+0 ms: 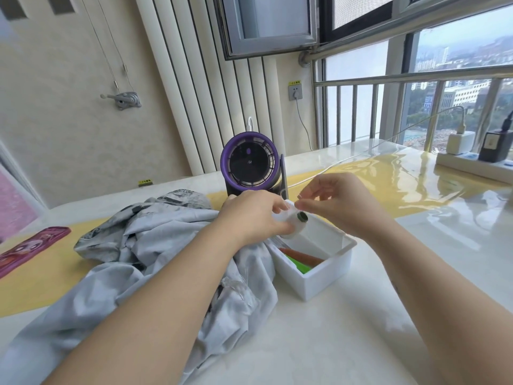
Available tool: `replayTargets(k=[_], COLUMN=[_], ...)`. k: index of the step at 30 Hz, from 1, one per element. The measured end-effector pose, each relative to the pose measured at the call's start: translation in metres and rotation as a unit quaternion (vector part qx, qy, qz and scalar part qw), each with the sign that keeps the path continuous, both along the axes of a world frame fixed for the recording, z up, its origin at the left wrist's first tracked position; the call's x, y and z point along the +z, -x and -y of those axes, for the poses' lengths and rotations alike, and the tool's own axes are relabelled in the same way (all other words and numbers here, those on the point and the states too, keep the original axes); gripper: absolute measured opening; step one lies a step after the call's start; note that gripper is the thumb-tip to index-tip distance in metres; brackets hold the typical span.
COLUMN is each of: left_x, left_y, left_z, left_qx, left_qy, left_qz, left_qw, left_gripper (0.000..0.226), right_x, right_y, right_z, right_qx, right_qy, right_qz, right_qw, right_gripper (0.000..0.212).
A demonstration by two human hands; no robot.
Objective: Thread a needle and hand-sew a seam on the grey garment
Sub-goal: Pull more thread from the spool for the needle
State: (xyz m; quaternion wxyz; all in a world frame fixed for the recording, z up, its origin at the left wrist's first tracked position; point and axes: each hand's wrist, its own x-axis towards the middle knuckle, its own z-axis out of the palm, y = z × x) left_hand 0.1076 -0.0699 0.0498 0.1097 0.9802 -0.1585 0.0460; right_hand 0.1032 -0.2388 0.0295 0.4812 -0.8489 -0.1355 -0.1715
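The pale, glossy table [333, 343] lies bare in front and to the right of the white box [319, 276], and this is the widest open stretch, running out to the power strip [472, 165] with its chargers near the far right edge. Straight behind the hands, the purple fan [251, 162] stands close, so there is little room in that direction. To the left the grey garment [155, 245] sprawls over the table, its folds pressed against the box's left wall and passing under the left forearm; a pink case [30, 248] lies well beyond it near the left edge. Both hands meet above the box's back corner. The left hand [249, 215] grips the white thread spool [291, 223], fingers wrapped round its body. The right hand [341, 204] pinches thumb and forefinger together at the spool's upper rim, its other fingers raised; whether a thread end lies between them is too fine to see. The spool is tilted, with the dark green end of its core turned toward the camera. The garment is light grey with darker printed patches, crumpled and unfolded. Orange and green items lie in the box's near compartment.
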Motion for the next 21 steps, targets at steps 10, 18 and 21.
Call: replayTargets(k=[10, 18, 21], left_x=[0.020, 0.020, 0.013], left_y=[0.022, 0.061, 0.085], left_z=[-0.030, -0.060, -0.066], left_qx=[0.002, -0.043, -0.066], left_qy=[0.014, 0.111, 0.140], left_qz=[0.006, 0.073, 0.042], left_qw=[1.000, 0.990, 0.987], left_gripper=[0.021, 0.005, 0.005], right_x=[0.020, 0.021, 0.018], right_y=[0.027, 0.023, 0.019], right_z=[-0.027, -0.062, -0.070], right_qx=[0.100, 0.056, -0.014], right_qy=[0.274, 0.370, 0.410], right_qz=[-0.098, -0.112, -0.028], right_qw=[0.952, 0.921, 0.912], right_gripper=[0.005, 0.007, 0.013])
